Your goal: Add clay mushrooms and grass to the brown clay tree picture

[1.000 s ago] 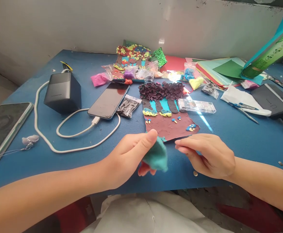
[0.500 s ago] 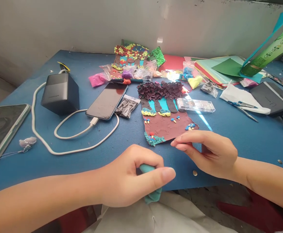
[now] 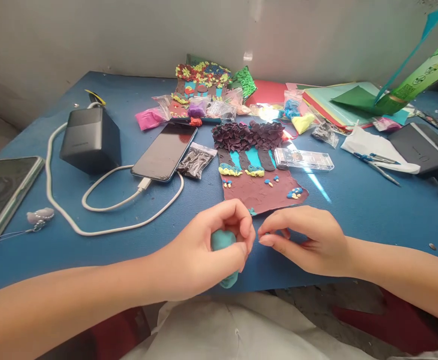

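Note:
My left hand is wrapped round a lump of teal modelling clay, which bulges out above and below the thumb. Just right of it, my right hand holds its thumb and forefinger in a pinch; a tiny dark speck shows at the tips, too small to name. Beyond both hands lies a clay picture: brown ground, dark trunks with a purple-black leafy top, and small blue and red mushrooms. My left hand hides most of its near left corner.
A phone on a white cable lies left of the picture, near a black power block. Right of the picture are a clear plastic case and pens. A second clay picture and bagged clay stand behind.
My left hand has moved up and curled its fingers further round the teal clay, now covering the picture's near left corner. My right hand has drawn back slightly from the picture's lower edge.

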The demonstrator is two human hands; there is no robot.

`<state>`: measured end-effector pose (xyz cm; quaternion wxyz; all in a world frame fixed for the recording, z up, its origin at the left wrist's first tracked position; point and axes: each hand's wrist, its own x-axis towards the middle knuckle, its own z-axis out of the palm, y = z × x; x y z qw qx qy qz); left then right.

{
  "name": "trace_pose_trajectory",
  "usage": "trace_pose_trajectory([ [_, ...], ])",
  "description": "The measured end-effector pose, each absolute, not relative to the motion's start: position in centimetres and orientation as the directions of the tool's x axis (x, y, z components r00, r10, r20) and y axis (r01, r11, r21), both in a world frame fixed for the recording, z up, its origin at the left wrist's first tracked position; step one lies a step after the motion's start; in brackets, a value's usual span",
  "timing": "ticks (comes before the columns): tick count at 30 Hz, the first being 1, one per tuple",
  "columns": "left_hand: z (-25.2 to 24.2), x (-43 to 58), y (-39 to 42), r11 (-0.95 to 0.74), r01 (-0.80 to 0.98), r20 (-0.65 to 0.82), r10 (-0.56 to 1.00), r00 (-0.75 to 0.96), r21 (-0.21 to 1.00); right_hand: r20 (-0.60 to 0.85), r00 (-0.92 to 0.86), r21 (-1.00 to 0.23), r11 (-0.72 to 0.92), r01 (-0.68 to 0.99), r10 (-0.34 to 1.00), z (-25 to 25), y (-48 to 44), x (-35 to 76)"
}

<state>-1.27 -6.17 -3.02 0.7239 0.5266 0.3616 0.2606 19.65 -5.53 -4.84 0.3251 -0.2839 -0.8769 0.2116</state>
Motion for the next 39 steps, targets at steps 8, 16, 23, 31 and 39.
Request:
trace_pose_trajectory([
  [8,-2.76,-1.28,-6.31,0.136,0.166,-0.206,0.811,0.548,0.977,0.413,-0.580,-0.671,0.665,0.328,0.703,-4.87,-5.69,19.66],
  [16,-3.19,-0.84,-6.13,0.077,0.256,-0.193,0.864,0.466,0.964,0.388,-0.618,-0.708,0.650,0.275,0.684,-4.96,-5.77,19.33],
  [23,-3.22,-0.86,-6.13,0.058,0.310,-0.208,0.855,0.476,0.949,0.339,-0.638,-0.711,0.632,0.308,0.692,-5.12,-5.86,19.45],
  [31,-3.54,-1.01,-6.19,-0.095,0.322,-0.108,0.822,0.559,0.942,0.363,-0.646,-0.638,0.684,0.353,0.672,-5.20,-6.16,19.15],
  [39,-3.30,-1.19,-6.19,-0.003,0.354,-0.228,0.760,0.609,0.935,0.391,-0.667,-0.617,0.719,0.321,0.634,-5.13,-6.38,19.16],
])
